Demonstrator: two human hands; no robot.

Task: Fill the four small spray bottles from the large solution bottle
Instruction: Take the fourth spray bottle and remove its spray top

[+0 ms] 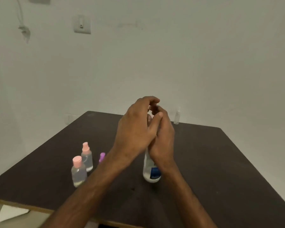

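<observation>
The large solution bottle (151,172) stands upright on the dark table (220,162), near the middle. It is clear and carries a blue label low on its side. Only its lower part shows, because both hands cover the rest. The right hand (163,142) is wrapped round the bottle's upper body and grips it. The left hand (135,127) lies against the right one, with its fingers (152,100) curled over the bottle's top and its thumb across the right hand. The cap is hidden, so I cannot tell whether the left hand holds it.

To the left of the left forearm stand two small clear bottles close together. The nearer pink-capped bottle (79,172) has a flat cap, and the pink spray bottle (87,159) stands just behind it. Both seem to hold clear liquid. A purple cap (102,156) shows beside them, its bottle hidden by the forearm. A fourth small clear bottle (177,116) stands well apart at the table's far edge, by the pale wall (204,63). A wall switch (82,24) sits high on the left.
</observation>
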